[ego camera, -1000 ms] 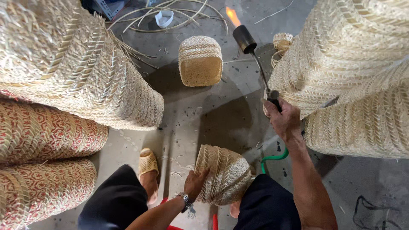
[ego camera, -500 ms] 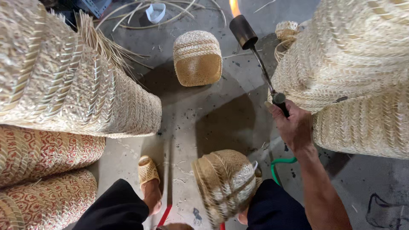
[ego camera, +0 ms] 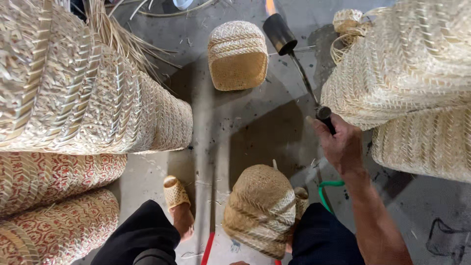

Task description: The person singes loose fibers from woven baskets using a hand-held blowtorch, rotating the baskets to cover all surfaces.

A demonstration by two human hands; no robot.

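Right hand was closed around the handle of a torch, whose long shaft ran up and away from the hand to a dark burner head with a small flame lit at its tip. The burner pointed clear of every basket, so no basket was under the flame at this instant. The left hand was all but out of view at the bottom edge; whether it was open or closed could not be told.

Places below are given relative to the torch. Just left of the burner head, a small basket stood apart on the floor, upside down. Below the handle and to its left, between the person's knees, a second small basket rested, untouched by the right hand. A green hose curved just below the hand. Right of the shaft, large pale baskets were stacked; far left, another large pale stack lay above red-patterned ones. A sandalled foot sat well to the lower left.

Judged stage: torch lit and held ready; one small basket set aside, one at the knees.
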